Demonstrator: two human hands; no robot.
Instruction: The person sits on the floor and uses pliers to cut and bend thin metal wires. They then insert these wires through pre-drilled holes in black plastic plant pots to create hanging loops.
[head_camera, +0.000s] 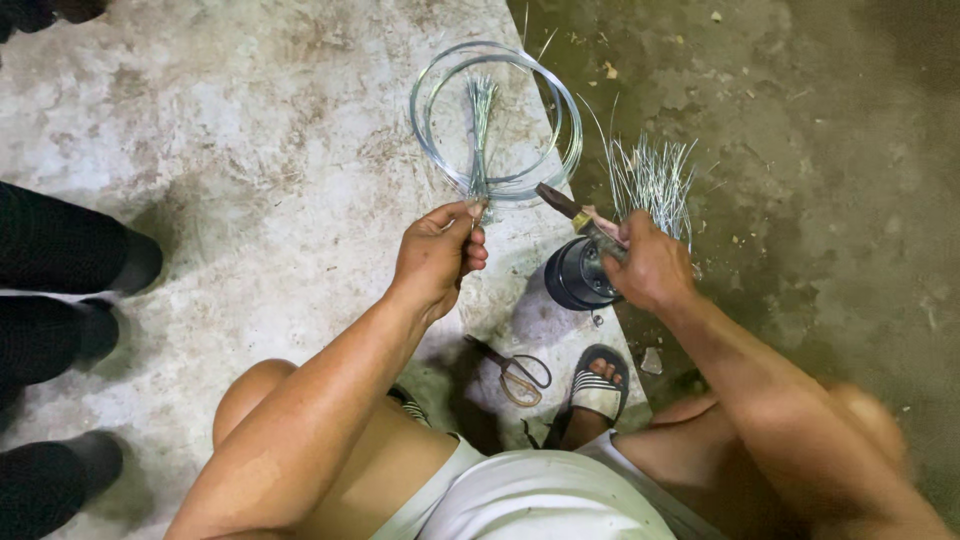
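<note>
Bare concrete floor (250, 150), pale left, darker right. Left hand (437, 255) pinches a bundle of cut wires (480, 130) over a wire coil (495, 120). Right hand (650, 265) is closed around pliers (575, 215), above a black round container (575, 275). Loose wire pieces (655, 180) lie beside it; scissors (515, 372) lie near the sandal (597, 385).

A small bundle of thin silvery wire pieces (481, 130) is pinched at its lower end, fanning upward over a round coil of wire (497, 118) lying flat on the concrete floor; dark-handled pliers (580, 218) are held slanted, jaws pointing up-left toward the coil.
</note>
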